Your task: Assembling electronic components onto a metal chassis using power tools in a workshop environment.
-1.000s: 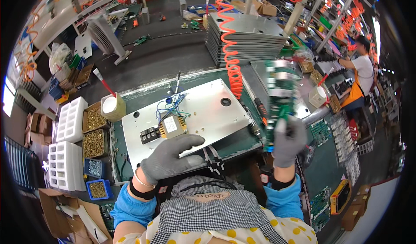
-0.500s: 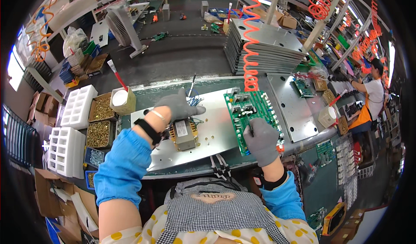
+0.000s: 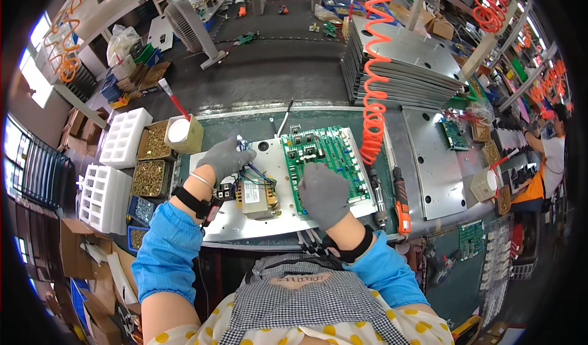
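Note:
My left hand point(image 3: 225, 160), in a grey glove, has its fingers closed on a bundle of thin coloured wires point(image 3: 260, 176) above the metal plate point(image 3: 236, 225). Just below the wires, the boxy transformer point(image 3: 256, 197) stands on the plate. A green circuit board point(image 3: 340, 167) with many components lies over the plate's right part. Gloved too, my right hand point(image 3: 324, 192) is curled over the board's near left part. Its fingertips are hidden, but it appears to grip the board. A small black block point(image 3: 226, 191) sits beside the transformer, near my left wrist.
An orange-and-black power screwdriver point(image 3: 401, 204) lies right of the board, under a coiled orange hose point(image 3: 375, 94). Screw-filled boxes point(image 3: 150, 178) and a white-lidded container point(image 3: 184, 135) stand left. Stacked metal plates point(image 3: 398, 63) rise behind. A co-worker point(image 3: 548, 161) is at far right.
The circuit board has moved left with my right hand, onto the plate's right part, uncovering the power screwdriver. My left hand has closed and lifts the wires. The view has shifted a little.

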### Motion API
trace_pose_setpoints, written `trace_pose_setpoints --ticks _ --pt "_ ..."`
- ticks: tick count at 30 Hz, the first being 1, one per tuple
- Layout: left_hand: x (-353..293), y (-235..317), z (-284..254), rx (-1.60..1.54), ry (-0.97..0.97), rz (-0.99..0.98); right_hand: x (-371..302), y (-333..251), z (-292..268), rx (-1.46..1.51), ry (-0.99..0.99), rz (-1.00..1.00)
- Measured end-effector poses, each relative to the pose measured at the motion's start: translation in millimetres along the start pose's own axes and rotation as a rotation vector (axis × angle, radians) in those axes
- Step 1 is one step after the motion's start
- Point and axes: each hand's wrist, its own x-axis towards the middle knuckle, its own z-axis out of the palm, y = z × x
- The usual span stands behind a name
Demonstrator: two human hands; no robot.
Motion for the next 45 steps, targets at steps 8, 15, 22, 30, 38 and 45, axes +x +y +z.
trace_pose_setpoints --ticks 8,15,22,30,38,45 --pt "-85.6 21.5 -8.4 -0.143 0.451 0.076 -2.8 4.3 29.9 0.025 -0.058 0.008" --pt "-151.2 19.6 17.9 -0.406 -0.293 0.19 -7.5 11.8 35.1 0.071 -0.178 0.141" --pt "-139.9 10.7 95.4 -0.341 -0.256 0.233 -3.0 62.2 -23.4 0.254 -0.126 0.027" --pt "-128.0 34.7 116.7 -0.527 -0.2 0.081 21.6 161.1 -12.4 0.765 -0.472 0.284" --pt "-128.9 50.2 132.4 -0.679 -0.089 -0.074 44.9 157.0 3.9 0.857 -0.582 0.411" --pt "-128.5 52.2 148.4 -0.952 -0.012 -0.224 58.0 152.3 0.3 0.932 -0.869 0.563"
